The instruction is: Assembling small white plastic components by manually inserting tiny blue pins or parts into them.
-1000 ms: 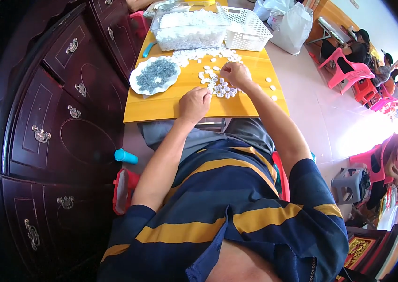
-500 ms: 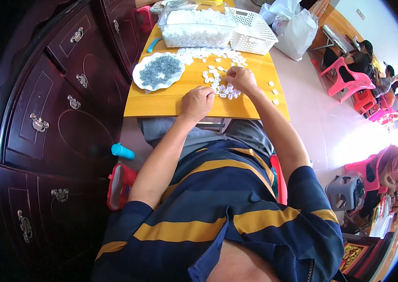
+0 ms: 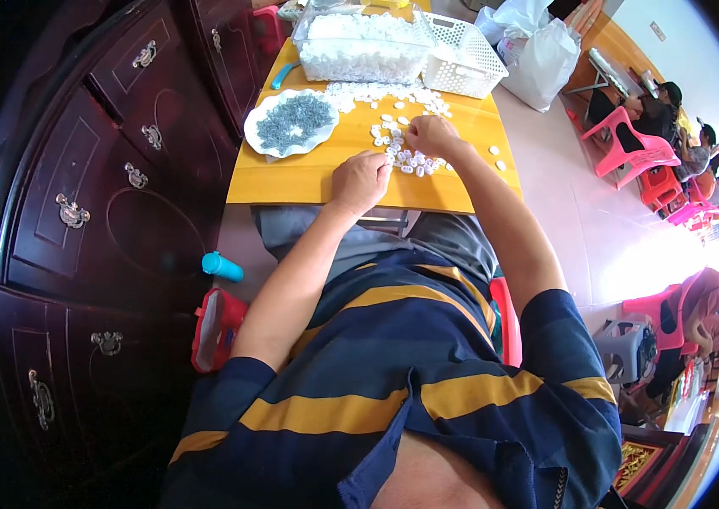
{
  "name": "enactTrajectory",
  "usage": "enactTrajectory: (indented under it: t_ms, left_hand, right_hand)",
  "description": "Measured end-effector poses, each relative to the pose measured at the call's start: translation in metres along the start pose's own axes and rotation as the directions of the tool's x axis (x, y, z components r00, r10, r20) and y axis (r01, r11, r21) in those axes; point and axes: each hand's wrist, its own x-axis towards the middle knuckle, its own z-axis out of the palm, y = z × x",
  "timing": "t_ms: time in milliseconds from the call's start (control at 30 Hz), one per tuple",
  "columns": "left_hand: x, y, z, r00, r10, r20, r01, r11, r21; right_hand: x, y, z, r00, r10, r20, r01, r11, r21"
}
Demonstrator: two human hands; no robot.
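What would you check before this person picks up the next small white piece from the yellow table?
1. Left hand on the yellow wooden table beside the heap: ok.
2. Right hand over the small white plastic pieces: ok.
3. What either hand's fingers pinch: cannot tell, too small.
4. White plate of small grey parts flat, within the left hand's side: ok.
5. Clear plastic tub of white pieces and white mesh basket behind, apart from the hands: ok.
6. Stray pieces near the table's right edge: not ok.
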Motion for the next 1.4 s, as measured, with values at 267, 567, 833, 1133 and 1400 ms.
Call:
enactTrajectory:
  t_ms: [267,567,833,1133,1400]
  left_hand:
    - [0.0,-0.001,0.003,0.996,-0.009,-0.086,-0.005,0.986,-0.164]
    - [0.003,0.012,-0.001,0.999,-0.006,-0.04,-0.012,0.891,-0.455]
    - [0.005,0.002,0.002,0.984,-0.1,0.144,0.168,0.778,-0.606]
    - [0.009,-0.013,0.01,0.983,-0.186,0.009,0.162,0.831,-0.532]
    - [0.009,-0.02,0.012,0.975,-0.221,0.025,0.197,0.803,-0.563]
  right_hand:
    - [-0.024,0.0,-0.006,0.897,-0.142,-0.419,0.212,0.969,0.126]
    - [-0.097,-0.016,0.027,0.943,-0.092,-0.318,0.286,0.714,0.639]
    - [-0.101,-0.016,0.034,0.966,-0.055,-0.254,0.25,0.462,0.851]
    - [-0.11,-0.017,0.047,0.851,-0.065,-0.521,0.331,0.838,0.435]
    - [-0.104,-0.021,0.04,0.827,-0.004,-0.562,0.279,0.871,0.403]
